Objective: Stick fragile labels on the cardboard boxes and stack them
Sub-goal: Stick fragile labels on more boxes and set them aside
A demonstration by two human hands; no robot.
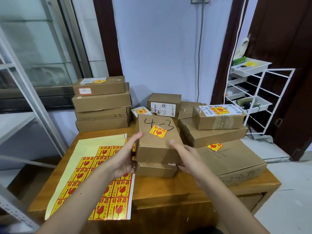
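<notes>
So both hands are on the cardboard box (157, 141) with "4-3" scrawled on top in marker. The left hand (125, 157) grips its left side, thumb up on the top edge, and the right hand (184, 157) holds the right side, thumb lying on the lid. Between the two thumbs, a bit further away, a fragile label (157, 131) sits crooked on the lid, right over the tail of the writing. The box rests on a flatter box (156, 169) just under the hands, on the wooden table (168, 191).

Left of the left hand and under its wrist is the label sheet (94, 179), with a good chunk of the stickers peeled off at the far end. Right of the right hand there's a big flat box (233, 159) with its own label, and beyond that two more boxes (217, 125) stacked. Past the left hand, at the back, a stack of four flat boxes (102, 103) stands by the window.
</notes>
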